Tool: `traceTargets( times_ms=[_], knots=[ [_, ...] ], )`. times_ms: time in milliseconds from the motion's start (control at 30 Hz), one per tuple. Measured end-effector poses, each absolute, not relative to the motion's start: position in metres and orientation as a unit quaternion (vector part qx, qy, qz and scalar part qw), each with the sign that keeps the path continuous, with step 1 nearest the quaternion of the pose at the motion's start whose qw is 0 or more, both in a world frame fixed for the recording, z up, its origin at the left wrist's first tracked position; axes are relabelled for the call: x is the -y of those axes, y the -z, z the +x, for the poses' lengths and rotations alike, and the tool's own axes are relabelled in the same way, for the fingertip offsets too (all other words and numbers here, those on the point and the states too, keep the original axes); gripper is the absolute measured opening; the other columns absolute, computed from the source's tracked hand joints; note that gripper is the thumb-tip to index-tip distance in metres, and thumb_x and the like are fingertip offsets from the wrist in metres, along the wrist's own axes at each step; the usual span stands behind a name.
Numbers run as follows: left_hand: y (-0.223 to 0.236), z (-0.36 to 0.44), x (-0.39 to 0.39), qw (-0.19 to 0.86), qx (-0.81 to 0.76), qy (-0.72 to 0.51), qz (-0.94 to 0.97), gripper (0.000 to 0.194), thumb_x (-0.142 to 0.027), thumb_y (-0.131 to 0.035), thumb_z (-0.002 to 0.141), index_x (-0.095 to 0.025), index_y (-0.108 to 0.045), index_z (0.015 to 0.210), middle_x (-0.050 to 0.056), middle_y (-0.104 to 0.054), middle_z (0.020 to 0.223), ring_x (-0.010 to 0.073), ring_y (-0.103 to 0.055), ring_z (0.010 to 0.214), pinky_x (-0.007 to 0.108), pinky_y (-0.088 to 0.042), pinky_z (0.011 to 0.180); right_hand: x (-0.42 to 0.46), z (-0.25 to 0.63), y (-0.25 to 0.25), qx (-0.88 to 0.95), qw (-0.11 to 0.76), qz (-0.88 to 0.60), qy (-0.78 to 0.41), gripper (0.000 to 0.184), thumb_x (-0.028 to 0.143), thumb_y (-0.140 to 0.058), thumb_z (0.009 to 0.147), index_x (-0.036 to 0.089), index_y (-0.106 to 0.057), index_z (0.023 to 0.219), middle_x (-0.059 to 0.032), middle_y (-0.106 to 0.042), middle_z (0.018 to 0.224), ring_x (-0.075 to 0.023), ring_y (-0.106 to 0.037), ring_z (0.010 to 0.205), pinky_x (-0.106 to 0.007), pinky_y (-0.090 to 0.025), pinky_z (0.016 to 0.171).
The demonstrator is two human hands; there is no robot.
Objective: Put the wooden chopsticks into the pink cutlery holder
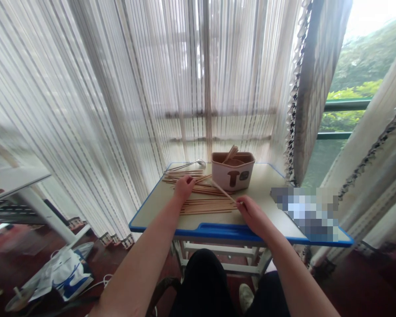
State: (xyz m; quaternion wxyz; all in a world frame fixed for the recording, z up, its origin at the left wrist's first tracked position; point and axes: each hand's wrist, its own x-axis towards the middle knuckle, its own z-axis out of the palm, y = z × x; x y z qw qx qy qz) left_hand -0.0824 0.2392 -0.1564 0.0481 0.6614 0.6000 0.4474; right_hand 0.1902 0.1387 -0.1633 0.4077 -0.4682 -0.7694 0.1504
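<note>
Several wooden chopsticks lie in loose rows on a small blue-edged desk. My right hand pinches one chopstick by its near end, its far tip angled up toward the pink cutlery holder. My left hand rests with curled fingers on the far pile of chopsticks; what lies under its fingers is hidden. A few chopsticks stand in the holder.
A metal spoon lies at the desk's far left corner. Sheer curtains hang right behind the desk. A blurred patch covers the desk's right side. On the floor at the left lie a white and blue bag and a second table.
</note>
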Motion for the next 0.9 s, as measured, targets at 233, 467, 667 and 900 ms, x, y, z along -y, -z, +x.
traceTargets(
  times_ms=[233, 467, 667, 900],
  knots=[
    [0.158, -0.079, -0.238, 0.043, -0.591, -0.434, 0.679, 0.023, -0.034, -0.051, 0.076, -0.015, -0.065, 0.075, 0.001, -0.062, 0.064, 0.0121, -0.053, 0.06, 0.023, -0.036, 0.059, -0.144, 0.192, 0.167, 0.674, 0.54, -0.42, -0.277, 0.033, 0.037, -0.045, 0.084, 0.021, -0.041, 0.112, -0.0045, -0.055, 0.084, -0.015, -0.052, 0.068, -0.03, -0.046, 0.061],
    [0.159, -0.076, -0.235, 0.024, -0.581, -0.415, 0.7, 0.022, -0.032, -0.05, 0.078, -0.016, -0.065, 0.079, 0.002, -0.063, 0.067, 0.0123, -0.054, 0.063, 0.023, -0.037, 0.061, -0.179, 0.175, 0.104, 0.639, 0.591, -0.342, -0.354, 0.039, 0.032, -0.052, 0.077, 0.02, -0.041, 0.113, -0.004, -0.058, 0.086, -0.0148, -0.058, 0.073, -0.03, -0.05, 0.063],
    [0.159, -0.071, -0.239, 0.019, -0.579, -0.413, 0.703, 0.02, -0.031, -0.049, 0.079, -0.018, -0.063, 0.077, 0.001, -0.062, 0.066, 0.0125, -0.052, 0.061, 0.023, -0.036, 0.06, -0.244, 0.155, 0.014, 0.616, 0.593, -0.355, -0.378, 0.018, 0.015, -0.057, 0.068, 0.018, -0.051, 0.084, 0.0, -0.06, 0.077, -0.0108, -0.06, 0.066, -0.027, -0.052, 0.065],
    [0.159, -0.067, -0.242, 0.007, -0.586, -0.387, 0.711, 0.019, -0.03, -0.047, 0.079, -0.019, -0.061, 0.071, 0.001, -0.06, 0.063, 0.0122, -0.05, 0.058, 0.023, -0.033, 0.057, -0.291, 0.143, -0.023, 0.712, 0.437, -0.408, -0.369, 0.011, 0.013, -0.054, 0.074, 0.014, -0.059, 0.064, -0.007, -0.064, 0.07, -0.0111, -0.059, 0.06, -0.028, -0.053, 0.062]
  ],
)
